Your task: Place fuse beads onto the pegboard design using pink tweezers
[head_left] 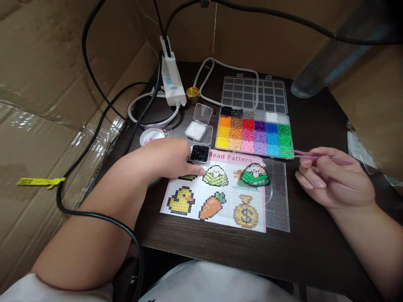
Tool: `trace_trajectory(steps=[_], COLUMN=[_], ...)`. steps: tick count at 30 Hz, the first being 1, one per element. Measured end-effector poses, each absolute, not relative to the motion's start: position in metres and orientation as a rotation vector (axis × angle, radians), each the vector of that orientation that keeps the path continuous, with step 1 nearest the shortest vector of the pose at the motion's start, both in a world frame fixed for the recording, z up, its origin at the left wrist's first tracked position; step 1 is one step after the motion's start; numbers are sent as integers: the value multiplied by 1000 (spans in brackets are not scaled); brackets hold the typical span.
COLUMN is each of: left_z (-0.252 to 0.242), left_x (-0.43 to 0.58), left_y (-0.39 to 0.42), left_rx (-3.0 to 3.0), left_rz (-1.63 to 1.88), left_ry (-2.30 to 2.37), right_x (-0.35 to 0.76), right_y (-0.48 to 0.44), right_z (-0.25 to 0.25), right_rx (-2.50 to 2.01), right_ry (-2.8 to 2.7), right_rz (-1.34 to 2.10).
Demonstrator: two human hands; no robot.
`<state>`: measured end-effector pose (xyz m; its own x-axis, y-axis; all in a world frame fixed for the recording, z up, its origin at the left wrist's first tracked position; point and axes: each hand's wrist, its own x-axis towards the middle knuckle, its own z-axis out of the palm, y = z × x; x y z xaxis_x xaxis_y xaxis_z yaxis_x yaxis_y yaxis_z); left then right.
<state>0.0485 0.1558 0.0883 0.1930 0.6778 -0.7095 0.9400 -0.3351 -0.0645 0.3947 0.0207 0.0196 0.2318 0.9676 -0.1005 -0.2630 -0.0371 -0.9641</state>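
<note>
My right hand (336, 176) holds pink tweezers (317, 156) between thumb and fingers, their tips by the green beads at the lower right corner of the bead case (217, 144). My left hand (176, 157) is closed at the left side of a small clear box of black beads (200, 153). Its thumb stretches in front of the box, over the bead pattern sheet (201, 226); its other fingers are mostly hidden. A green and white bead figure (255, 174) lies on a clear pegboard (281, 201) overlapping the sheet's right side.
Behind my left hand are an open box of white beads (195, 131), a white dish with pink beads (152, 136) and a gold cup (193, 95). A power strip (173, 79) stands behind them. A black cable (97, 216) crosses my left forearm. Cardboard walls (258, 54) surround the table.
</note>
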Motion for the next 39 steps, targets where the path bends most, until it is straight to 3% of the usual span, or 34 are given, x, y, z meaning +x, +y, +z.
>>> trace_trajectory(steps=[39], left_z=[90], left_x=[49], left_y=[156], left_rx=[2077], left_rz=[-886], left_ry=[1520], right_x=[400], right_y=[22], right_z=[12], right_rx=[-1140], right_ry=[-798], right_rz=[1168])
